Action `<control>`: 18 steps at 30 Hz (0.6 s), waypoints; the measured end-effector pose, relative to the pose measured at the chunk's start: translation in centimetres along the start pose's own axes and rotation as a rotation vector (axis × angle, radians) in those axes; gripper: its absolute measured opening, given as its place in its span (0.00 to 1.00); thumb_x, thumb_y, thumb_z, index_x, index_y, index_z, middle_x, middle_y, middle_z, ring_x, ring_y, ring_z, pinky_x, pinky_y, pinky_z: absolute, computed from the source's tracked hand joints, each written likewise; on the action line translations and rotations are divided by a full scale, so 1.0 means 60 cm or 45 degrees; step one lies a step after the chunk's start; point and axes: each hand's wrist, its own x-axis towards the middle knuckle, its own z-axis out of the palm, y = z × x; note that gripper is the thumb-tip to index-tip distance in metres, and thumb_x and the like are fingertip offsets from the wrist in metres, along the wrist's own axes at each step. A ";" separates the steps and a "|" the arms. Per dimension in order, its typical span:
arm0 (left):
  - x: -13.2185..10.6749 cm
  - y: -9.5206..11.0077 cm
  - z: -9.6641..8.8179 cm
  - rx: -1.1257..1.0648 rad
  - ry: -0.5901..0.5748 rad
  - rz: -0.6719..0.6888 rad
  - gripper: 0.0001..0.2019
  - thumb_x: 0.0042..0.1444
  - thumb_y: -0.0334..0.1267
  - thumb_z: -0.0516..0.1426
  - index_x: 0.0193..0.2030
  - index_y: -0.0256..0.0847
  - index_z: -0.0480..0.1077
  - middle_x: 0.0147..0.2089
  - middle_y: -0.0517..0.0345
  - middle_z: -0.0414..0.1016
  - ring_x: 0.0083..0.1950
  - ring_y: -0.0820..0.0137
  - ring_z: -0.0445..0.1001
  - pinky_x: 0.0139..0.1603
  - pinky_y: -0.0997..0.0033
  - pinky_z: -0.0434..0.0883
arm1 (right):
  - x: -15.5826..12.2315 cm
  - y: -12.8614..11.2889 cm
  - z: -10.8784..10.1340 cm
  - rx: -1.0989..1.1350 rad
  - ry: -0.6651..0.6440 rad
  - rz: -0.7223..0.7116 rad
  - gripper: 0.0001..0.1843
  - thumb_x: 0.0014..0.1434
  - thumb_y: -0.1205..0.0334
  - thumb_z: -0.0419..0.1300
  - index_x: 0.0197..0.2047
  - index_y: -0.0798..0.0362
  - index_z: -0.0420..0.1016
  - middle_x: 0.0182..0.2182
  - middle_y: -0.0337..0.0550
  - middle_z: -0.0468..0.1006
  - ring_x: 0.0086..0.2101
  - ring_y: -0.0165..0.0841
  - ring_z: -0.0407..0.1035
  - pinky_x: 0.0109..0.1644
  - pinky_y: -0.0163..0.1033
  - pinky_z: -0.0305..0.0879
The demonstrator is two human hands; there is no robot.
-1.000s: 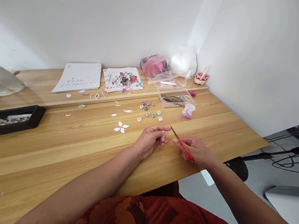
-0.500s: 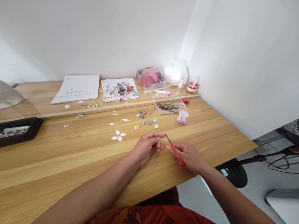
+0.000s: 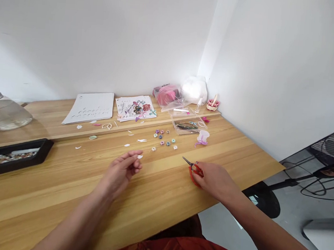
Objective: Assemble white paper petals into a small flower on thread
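Observation:
My right hand (image 3: 213, 178) is closed round red-handled scissors (image 3: 194, 169). Their dark, narrow blades point up and left over the wooden table (image 3: 161, 201). Farther left, my left hand (image 3: 124, 171) hovers low with thumb and fingers pressed together. A white petal-shaped cutout (image 3: 140, 156) shows right at its fingertips; whether it is pinched or lies on the table I cannot tell. My fingers cover the spot where a group of petal cutouts lay. Just beyond are a loose white cutout (image 3: 127, 145) and several small bobbins of coloured thread (image 3: 162, 142).
Stacks of white paper (image 3: 95, 100) lie on a raised ledge, one topped with wire flowers (image 3: 139, 109). A clear plastic box (image 3: 187, 126) and a small cup (image 3: 203, 136) stand at the right. A black tray of beads (image 3: 17, 155) sits at the left.
My left hand has moved left, away from the scissors, to the petal cutouts. The scissors have turned in my right hand, showing both handle loops. The view has tilted slightly.

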 end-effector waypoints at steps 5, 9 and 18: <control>-0.015 0.054 -0.117 0.014 0.330 0.165 0.19 0.43 0.35 0.68 0.44 0.35 0.75 0.25 0.61 0.66 0.29 0.76 0.67 0.26 0.82 0.67 | 0.010 0.005 0.000 -0.055 -0.016 -0.074 0.13 0.61 0.56 0.54 0.27 0.52 0.66 0.25 0.43 0.75 0.24 0.31 0.64 0.28 0.37 0.44; -0.015 0.089 -0.192 0.055 0.483 0.310 0.16 0.40 0.32 0.68 0.39 0.34 0.76 0.24 0.62 0.65 0.28 0.76 0.65 0.26 0.83 0.67 | 0.012 0.007 -0.006 -0.062 -0.058 -0.125 0.13 0.59 0.58 0.56 0.24 0.52 0.66 0.24 0.41 0.74 0.23 0.31 0.63 0.28 0.37 0.46; 0.005 0.063 -0.269 0.192 0.685 0.514 0.18 0.40 0.36 0.67 0.41 0.39 0.77 0.24 0.63 0.66 0.29 0.76 0.66 0.27 0.83 0.65 | 0.057 0.072 -0.057 -0.206 0.301 -0.185 0.11 0.63 0.57 0.55 0.37 0.49 0.77 0.32 0.42 0.79 0.32 0.38 0.72 0.34 0.41 0.60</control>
